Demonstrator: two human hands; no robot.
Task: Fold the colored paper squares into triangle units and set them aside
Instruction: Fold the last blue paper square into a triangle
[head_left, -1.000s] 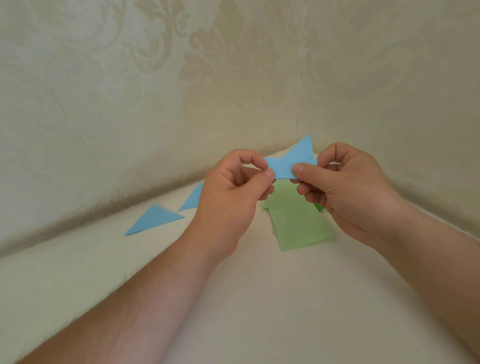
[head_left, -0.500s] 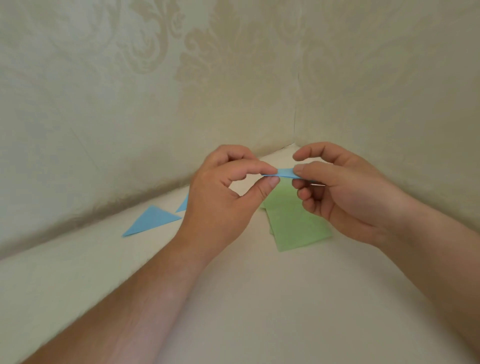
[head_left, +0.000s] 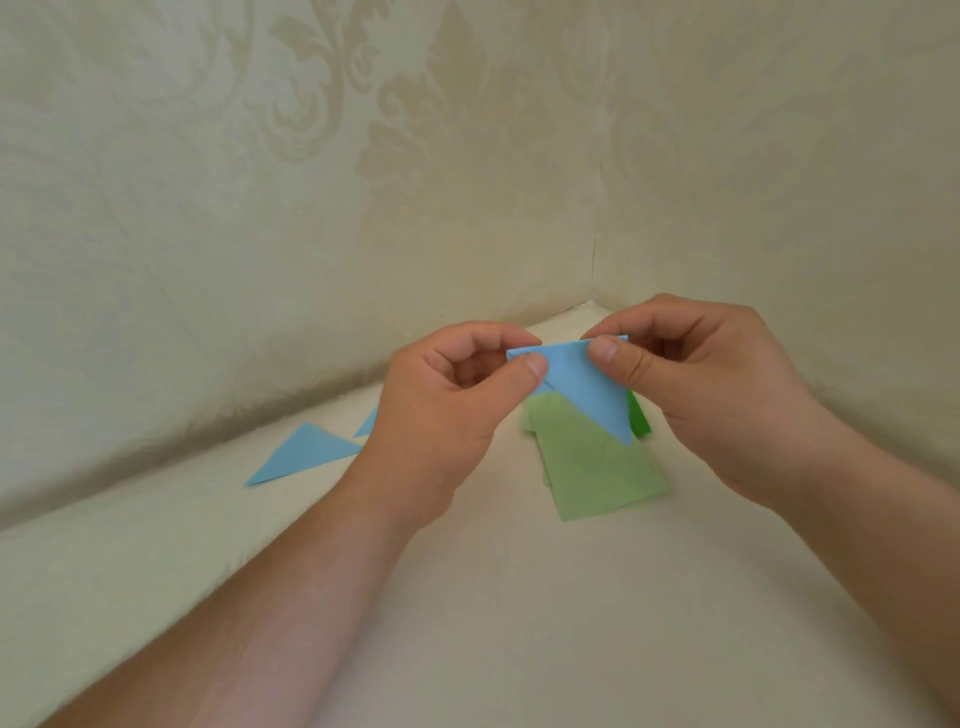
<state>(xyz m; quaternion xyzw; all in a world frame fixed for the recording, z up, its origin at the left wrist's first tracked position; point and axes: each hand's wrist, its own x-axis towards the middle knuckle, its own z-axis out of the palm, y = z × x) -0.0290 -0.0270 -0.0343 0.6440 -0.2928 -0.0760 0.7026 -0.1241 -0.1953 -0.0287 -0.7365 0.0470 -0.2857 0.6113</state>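
As both hands pinch, blue paper triangle, perhaps creased.

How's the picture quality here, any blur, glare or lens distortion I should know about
Head view: soft, even light with no glare, only faint shadows under the green paper and the blue triangle on the surface. The held blue paper and both the left hand and right hand look sharp. Wide-angle distortion bends the wall edges and stretches the forearms toward the lower corners.
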